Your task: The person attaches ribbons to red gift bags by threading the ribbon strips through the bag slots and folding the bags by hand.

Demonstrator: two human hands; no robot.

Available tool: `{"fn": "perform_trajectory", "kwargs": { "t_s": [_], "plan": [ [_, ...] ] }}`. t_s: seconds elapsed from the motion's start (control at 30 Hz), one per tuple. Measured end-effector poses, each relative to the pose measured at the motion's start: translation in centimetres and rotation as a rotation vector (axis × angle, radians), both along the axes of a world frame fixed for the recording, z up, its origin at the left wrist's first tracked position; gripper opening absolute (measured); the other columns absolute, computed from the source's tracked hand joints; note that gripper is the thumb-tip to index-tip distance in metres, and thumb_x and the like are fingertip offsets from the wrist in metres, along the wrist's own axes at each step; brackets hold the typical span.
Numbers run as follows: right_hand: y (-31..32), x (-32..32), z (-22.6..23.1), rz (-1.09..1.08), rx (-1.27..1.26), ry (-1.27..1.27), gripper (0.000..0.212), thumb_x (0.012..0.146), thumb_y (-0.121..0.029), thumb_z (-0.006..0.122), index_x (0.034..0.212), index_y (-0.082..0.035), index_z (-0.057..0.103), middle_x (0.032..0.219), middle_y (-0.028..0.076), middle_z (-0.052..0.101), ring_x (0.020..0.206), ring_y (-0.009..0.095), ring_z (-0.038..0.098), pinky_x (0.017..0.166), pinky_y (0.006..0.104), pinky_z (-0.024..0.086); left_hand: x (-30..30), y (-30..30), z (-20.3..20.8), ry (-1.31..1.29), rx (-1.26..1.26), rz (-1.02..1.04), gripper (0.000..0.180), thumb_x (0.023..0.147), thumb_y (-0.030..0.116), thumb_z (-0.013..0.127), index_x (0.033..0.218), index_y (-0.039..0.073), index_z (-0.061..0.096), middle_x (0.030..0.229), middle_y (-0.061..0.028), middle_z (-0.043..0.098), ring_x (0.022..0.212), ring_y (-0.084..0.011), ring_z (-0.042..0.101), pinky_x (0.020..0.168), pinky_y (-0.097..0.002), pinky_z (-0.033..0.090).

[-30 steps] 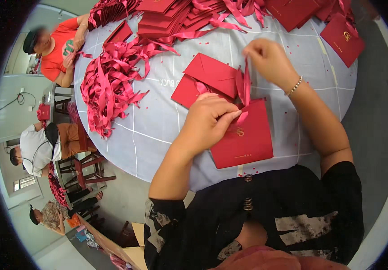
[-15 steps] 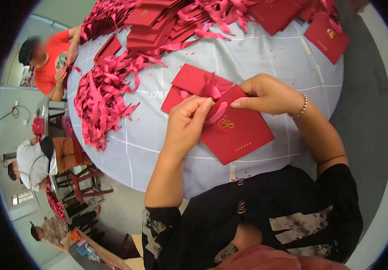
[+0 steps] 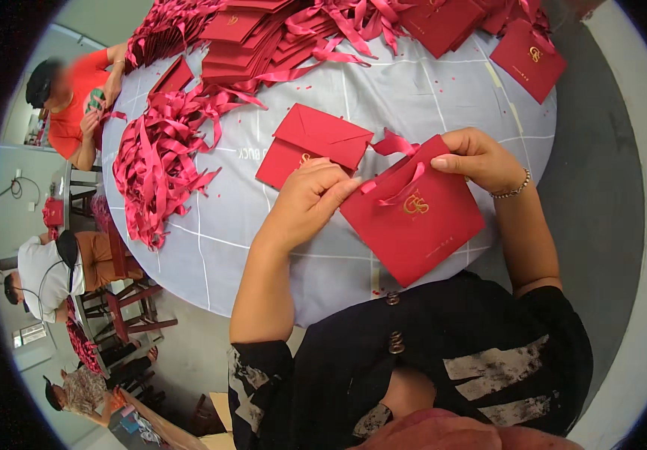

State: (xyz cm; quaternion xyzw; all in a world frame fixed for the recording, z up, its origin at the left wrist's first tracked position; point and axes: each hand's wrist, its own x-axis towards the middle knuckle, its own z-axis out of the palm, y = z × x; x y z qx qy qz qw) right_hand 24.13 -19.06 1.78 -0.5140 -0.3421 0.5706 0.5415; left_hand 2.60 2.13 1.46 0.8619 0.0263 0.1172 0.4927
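Observation:
A red paper bag (image 3: 421,236) with a gold emblem is held over the table's near side. My left hand (image 3: 310,201) is closed, pinching the bag's upper left corner. My right hand (image 3: 482,159) is closed on its upper right corner, thumb on the front. A pink ribbon (image 3: 404,189) loops across the front below the top edge, and another ribbon loop (image 3: 394,142) stands up behind it. Just beyond my left hand lies a second red bag (image 3: 322,135) with its top folded over, partly covered by that hand.
A heap of pink ribbons (image 3: 162,169) lies on the left of the round, cloth-covered table (image 3: 241,262). Stacked red bags (image 3: 241,45) fill the far side, with another bag (image 3: 527,60) at far right. A person in orange (image 3: 76,112) works at the left edge.
My left hand has let go of the ribbon and now grips the bag's upper left corner. The ribbon hangs loose across the front. The bag has moved slightly right and toward me.

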Motion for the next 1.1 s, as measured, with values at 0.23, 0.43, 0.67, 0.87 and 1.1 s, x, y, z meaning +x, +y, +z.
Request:
{"fn": "perform_trajectory", "kwargs": {
  "t_s": [0.23, 0.43, 0.67, 0.87, 1.1],
  "plan": [
    [-1.8, 0.4, 0.1, -0.015, 0.025, -0.061, 0.022, 0.096, -0.020, 0.065, 0.104, 0.000, 0.072, 0.078, -0.006, 0.064, 0.063, 0.000, 0.048, 0.054, 0.0180, 0.037, 0.4, 0.1, -1.2, -0.093, 0.146, 0.263, 0.026, 0.090, 0.011, 0.066, 0.070, -0.002, 0.056, 0.060, -0.0110, 0.047, 0.060, -0.0251, 0.047, 0.068, -0.0359, 0.041],
    [-2.4, 0.7, -0.1, -0.024, -0.009, -0.054, 0.020, 0.094, -0.019, 0.066, 0.102, -0.002, 0.072, 0.074, -0.008, 0.061, 0.060, 0.000, 0.044, 0.051, 0.0188, 0.033, 0.5, 0.1, -1.3, -0.072, 0.216, 0.326, 0.018, 0.087, 0.010, 0.069, 0.075, -0.001, 0.061, 0.066, -0.0100, 0.054, 0.064, -0.0241, 0.053, 0.073, -0.0328, 0.047],
    [-2.6, -0.2, 0.9, 0.050, -0.009, -0.117, 0.022, 0.095, -0.016, 0.065, 0.107, 0.002, 0.070, 0.090, -0.003, 0.069, 0.077, 0.003, 0.060, 0.068, 0.0201, 0.048, 0.2, -1.6, 0.7, -0.175, 0.010, -0.021, 0.044, 0.081, -0.008, 0.064, 0.123, 0.004, 0.064, 0.126, -0.0125, 0.064, 0.089, -0.0169, 0.065, 0.077, -0.0288, 0.051],
    [-1.4, -0.6, 0.5, 0.056, -0.028, -0.098, 0.021, 0.095, -0.018, 0.065, 0.102, 0.000, 0.072, 0.077, -0.007, 0.063, 0.062, -0.001, 0.047, 0.053, 0.0178, 0.034, -0.4, -0.8, -0.3, -0.029, 0.003, -0.145, 0.030, 0.078, -0.007, 0.060, 0.105, 0.003, 0.069, 0.092, -0.0130, 0.069, 0.086, -0.0311, 0.066, 0.078, -0.0372, 0.052],
    [-3.4, 0.2, -0.2, -0.180, -0.008, -0.035, 0.017, 0.093, -0.020, 0.067, 0.095, -0.003, 0.072, 0.072, -0.007, 0.062, 0.055, -0.001, 0.044, 0.048, 0.0173, 0.032, -0.2, -0.2, -0.9, -0.086, 0.139, 0.232, 0.015, 0.085, 0.004, 0.065, 0.098, 0.000, 0.070, 0.091, -0.0144, 0.070, 0.082, -0.0299, 0.067, 0.074, -0.0344, 0.053]
  ]
}}
